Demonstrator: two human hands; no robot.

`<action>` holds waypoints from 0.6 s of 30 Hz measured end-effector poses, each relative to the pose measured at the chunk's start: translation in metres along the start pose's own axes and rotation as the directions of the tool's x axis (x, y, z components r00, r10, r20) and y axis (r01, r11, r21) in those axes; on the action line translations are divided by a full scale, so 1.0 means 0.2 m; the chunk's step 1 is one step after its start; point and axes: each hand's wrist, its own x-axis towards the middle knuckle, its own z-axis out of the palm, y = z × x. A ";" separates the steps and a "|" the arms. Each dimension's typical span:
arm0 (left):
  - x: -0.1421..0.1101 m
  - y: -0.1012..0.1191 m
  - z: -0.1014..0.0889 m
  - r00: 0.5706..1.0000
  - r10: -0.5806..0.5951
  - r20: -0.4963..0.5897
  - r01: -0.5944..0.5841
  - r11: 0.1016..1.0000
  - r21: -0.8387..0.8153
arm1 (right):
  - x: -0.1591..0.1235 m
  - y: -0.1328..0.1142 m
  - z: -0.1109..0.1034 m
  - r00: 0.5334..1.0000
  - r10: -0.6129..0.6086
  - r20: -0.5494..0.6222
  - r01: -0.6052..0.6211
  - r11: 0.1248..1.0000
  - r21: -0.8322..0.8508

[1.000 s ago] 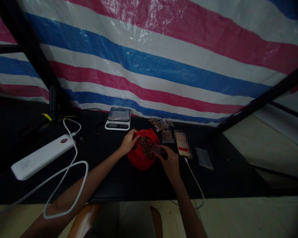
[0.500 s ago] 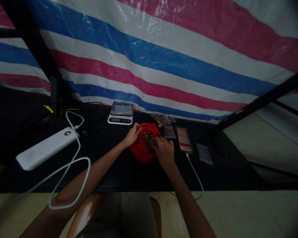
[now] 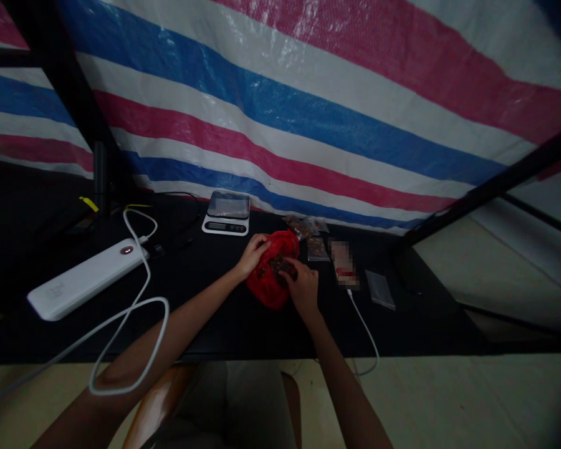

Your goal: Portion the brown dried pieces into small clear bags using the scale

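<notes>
A red plastic bag (image 3: 272,295) stands open on the black table, with small brown and yellowish dried pieces (image 3: 277,262) inside. My left hand (image 3: 254,254) grips its rim at the left, thumb and fingers closed on the plastic. Over the bag's right side is my right hand (image 3: 303,284), its fingers closed around a small dark, partly see-through thing (image 3: 288,269) that looks like a little plastic bag; dim light and my fingers hide its details. Just behind lie several small clear bags (image 3: 316,247) filled with brown pieces.
A digital kitchen scale (image 3: 227,213) sits at the back, with clear plastic on its platform. On the right are a phone (image 3: 343,263) with a white cable and an empty-looking clear bag (image 3: 380,289). A white power bank (image 3: 86,280) with a looping cable (image 3: 129,308) lies left.
My right hand has shifted slightly left and further over the bag with the small dark thing. The red rim has folded inward a little; my left hand keeps its hold.
</notes>
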 end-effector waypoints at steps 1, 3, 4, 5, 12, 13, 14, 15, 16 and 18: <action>0.00 0.00 0.00 1.000 -0.022 -0.001 0.022 1.000 -0.014 | 0.00 0.00 0.00 1.000 -0.006 -0.005 0.006 1.000 0.002; -0.01 0.00 0.00 0.993 -0.104 0.057 0.110 0.988 -0.109 | 0.00 -0.01 0.00 1.000 -0.018 -0.016 0.018 1.000 0.001; -0.02 0.01 0.00 0.986 -0.138 0.097 0.153 0.975 -0.161 | 0.00 -0.01 0.00 1.000 -0.021 -0.021 0.021 1.000 0.000; -0.03 0.01 0.01 0.980 -0.159 0.123 0.181 0.962 -0.205 | 0.00 -0.02 0.00 0.999 -0.020 -0.025 0.020 1.000 -0.002; 0.01 -0.01 0.00 0.994 -0.101 -0.036 0.094 0.984 -0.152 | 0.04 0.04 0.03 0.998 0.035 0.057 -0.045 0.981 0.189; 0.02 -0.02 -0.01 0.996 -0.074 -0.051 0.068 0.991 -0.113 | 0.04 0.06 0.03 0.997 0.039 0.067 -0.056 0.960 0.275; 0.02 -0.02 -0.01 0.997 -0.045 -0.061 0.041 0.997 -0.071 | 0.05 0.07 0.04 0.997 0.040 0.065 -0.062 0.928 0.368; 0.02 -0.02 -0.02 0.998 -0.010 -0.069 0.008 1.000 -0.021 | 0.06 0.09 0.04 0.998 0.038 0.054 -0.059 0.887 0.459; 0.01 0.00 -0.03 0.997 0.037 -0.073 -0.034 0.999 0.040 | 0.07 0.10 0.05 0.999 0.036 0.036 -0.049 0.842 0.538; 0.01 0.04 -0.07 0.981 0.177 -0.073 -0.158 0.963 0.219 | 0.09 0.11 0.04 0.999 0.047 -0.004 -0.033 0.758 0.652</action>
